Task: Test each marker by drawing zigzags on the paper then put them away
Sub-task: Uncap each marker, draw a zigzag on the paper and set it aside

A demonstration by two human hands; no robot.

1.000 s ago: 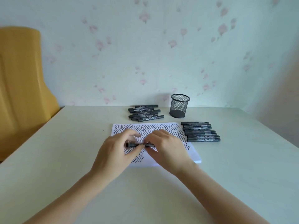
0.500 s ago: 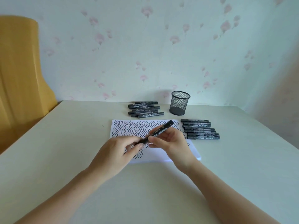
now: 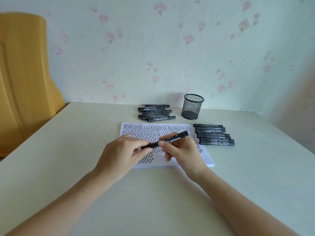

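A black marker (image 3: pixel 172 138) is held tilted above the white paper (image 3: pixel 207 160), which is covered in black zigzag rows. My right hand (image 3: pixel 182 151) grips the marker's barrel. My left hand (image 3: pixel 122 154) pinches its lower left end, where the cap is. Several black markers (image 3: pixel 156 112) lie in a row behind the paper. Another row of several markers (image 3: pixel 214 136) lies to the right of the paper. A black mesh pen cup (image 3: pixel 192 106) stands at the back and looks empty.
The pale table (image 3: pixel 68 150) ends at a flowered wall behind. A yellow chair back (image 3: pixel 22 74) stands at the left beyond the table edge.
The marker was horizontal between both hands a second ago; it now tilts up to the right. Both hands have stayed over the paper, still holding it.
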